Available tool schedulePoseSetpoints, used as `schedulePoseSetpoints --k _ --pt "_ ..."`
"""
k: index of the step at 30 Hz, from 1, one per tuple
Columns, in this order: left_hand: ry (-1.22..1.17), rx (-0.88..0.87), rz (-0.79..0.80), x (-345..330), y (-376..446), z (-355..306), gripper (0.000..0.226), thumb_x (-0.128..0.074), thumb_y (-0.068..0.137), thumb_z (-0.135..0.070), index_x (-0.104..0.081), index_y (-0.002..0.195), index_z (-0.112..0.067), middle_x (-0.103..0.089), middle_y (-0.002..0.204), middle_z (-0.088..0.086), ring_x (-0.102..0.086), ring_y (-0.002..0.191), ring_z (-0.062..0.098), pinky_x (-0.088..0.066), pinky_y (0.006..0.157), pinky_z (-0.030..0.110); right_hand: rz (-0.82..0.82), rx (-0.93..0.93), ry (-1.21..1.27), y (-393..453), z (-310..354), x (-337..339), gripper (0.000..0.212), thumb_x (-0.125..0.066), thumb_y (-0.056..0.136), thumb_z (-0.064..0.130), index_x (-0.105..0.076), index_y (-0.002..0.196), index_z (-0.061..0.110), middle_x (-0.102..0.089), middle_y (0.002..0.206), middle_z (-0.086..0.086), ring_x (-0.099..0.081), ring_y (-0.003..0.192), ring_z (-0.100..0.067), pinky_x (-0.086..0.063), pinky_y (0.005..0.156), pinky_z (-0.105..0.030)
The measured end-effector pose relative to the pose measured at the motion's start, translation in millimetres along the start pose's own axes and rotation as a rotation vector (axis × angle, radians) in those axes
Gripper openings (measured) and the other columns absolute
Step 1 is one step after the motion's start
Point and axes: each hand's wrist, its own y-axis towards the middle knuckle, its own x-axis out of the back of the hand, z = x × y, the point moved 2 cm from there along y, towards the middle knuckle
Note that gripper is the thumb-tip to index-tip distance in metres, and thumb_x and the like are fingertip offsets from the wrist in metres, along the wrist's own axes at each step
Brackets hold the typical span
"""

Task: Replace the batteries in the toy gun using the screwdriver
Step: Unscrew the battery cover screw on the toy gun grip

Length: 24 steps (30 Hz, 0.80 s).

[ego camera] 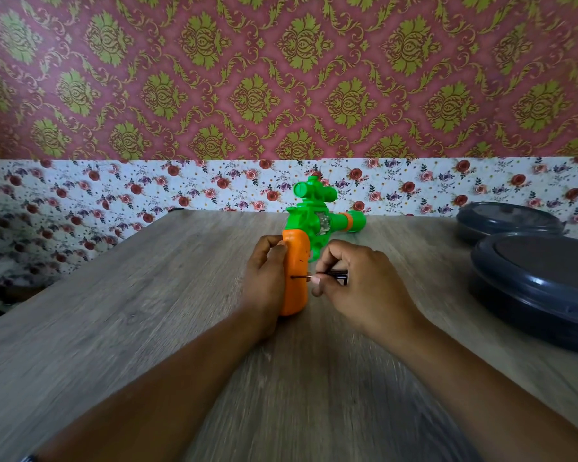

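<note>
On the table [147, 295], left hand [264, 281] grips toy gun [301, 255] (orange handle); right hand [351, 278] pinches screwdriver [334, 274], seemingly touching it.

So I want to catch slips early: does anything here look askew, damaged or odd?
Nothing stands out. The left hand grips the toy gun's orange grip, and the right hand pinches the small screwdriver with its tip at the grip's side. Two dark round containers sit on the table.

Glossy plastic toy gun [309, 228], wood-grain table [147, 328]
</note>
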Motion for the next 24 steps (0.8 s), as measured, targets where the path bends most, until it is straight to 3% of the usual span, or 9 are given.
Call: schedulePoseSetpoints --k 3,5,8,11,14,16,21,24 --pt "0.020 -0.020 -0.015 -1 -1 -1 0.020 -0.040 0.097 -0.018 -0.055 0.085 -0.018 -0.060 0.073 -0.001 -0.055 0.065 0.012 -0.043 0.057 0.023 0.023 -0.036 0.139 0 0 -1 0.022 -0.070 0.079 0.012 -0.055 0.072 0.026 -0.065 0.075 0.012 -0.059 0.071 0.004 -0.043 0.064 -0.012" --pt "0.060 -0.039 -0.023 -1 -1 -2 0.018 -0.041 0.097 -0.019 -0.057 0.089 -0.016 -0.059 0.079 0.003 -0.052 0.072 0.016 -0.041 0.063 0.027 0.052 -0.044 0.184 0 1 -5 0.019 -0.068 0.081 0.011 -0.055 0.076 0.024 -0.061 0.076 0.013 -0.055 0.070 0.006 -0.038 0.062 -0.007" --pt "0.057 -0.027 -0.021 0 -1 -1 0.018 -0.041 0.098 -0.020 -0.056 0.090 -0.017 -0.059 0.083 0.003 -0.053 0.075 0.017 -0.042 0.067 0.029 0.036 -0.056 0.090 0 0 -7 0.015 -0.059 0.087 0.034 -0.053 0.084 0.021 -0.064 0.082 0.006 -0.060 0.076 -0.005 -0.048 0.069 -0.024" --pt "0.049 -0.004 -0.011 0 -2 -2 0.018 -0.040 0.099 -0.023 -0.056 0.090 -0.021 -0.061 0.088 0.006 -0.058 0.071 0.015 -0.049 0.065 0.031 0.033 -0.078 -0.170 -1 1 -3 0.032 -0.038 0.095 0.040 -0.039 0.067 0.024 -0.057 0.067 -0.003 -0.059 0.070 -0.026 -0.044 0.062 -0.035" --pt "0.051 -0.002 -0.005 0 -1 -1 0.017 -0.039 0.099 -0.023 -0.055 0.095 -0.018 -0.060 0.086 0.004 -0.058 0.060 0.004 -0.046 0.052 0.019 0.048 -0.054 -0.180 0 3 -1 0.038 -0.039 0.096 0.030 -0.027 0.060 0.026 -0.035 0.057 0.007 -0.040 0.054 -0.013 -0.026 0.050 -0.030" --pt "0.025 0.009 0.000 0 0 0 0.017 -0.039 0.099 -0.022 -0.054 0.095 -0.017 -0.059 0.086 0.005 -0.056 0.062 0.007 -0.044 0.047 0.016 0.069 -0.001 -0.158 0 6 -2 0.033 -0.043 0.096 0.028 -0.031 0.065 0.027 -0.031 0.057 0.011 -0.030 0.052 -0.005 -0.020 0.047 -0.023" --pt "-0.034 0.014 0.023 -1 -1 -1 0.016 -0.038 0.100 -0.020 -0.052 0.095 -0.013 -0.058 0.081 0.006 -0.057 0.048 -0.002 -0.044 0.040 0.013 0.089 0.020 -0.106 2 2 1 0.018 -0.053 0.092 0.029 -0.043 0.079 0.021 -0.043 0.063 0.011 -0.043 0.061 -0.011 -0.036 0.057 -0.030" --pt "-0.031 0.004 0.017 0 0 -1 0.020 -0.039 0.099 -0.020 -0.052 0.085 -0.018 -0.056 0.076 0.003 -0.057 0.054 0.005 -0.044 0.044 0.017 0.048 0.010 -0.019 1 3 4 0.015 -0.059 0.088 0.022 -0.048 0.078 0.021 -0.054 0.069 0.012 -0.057 0.072 -0.013 -0.046 0.067 -0.031"
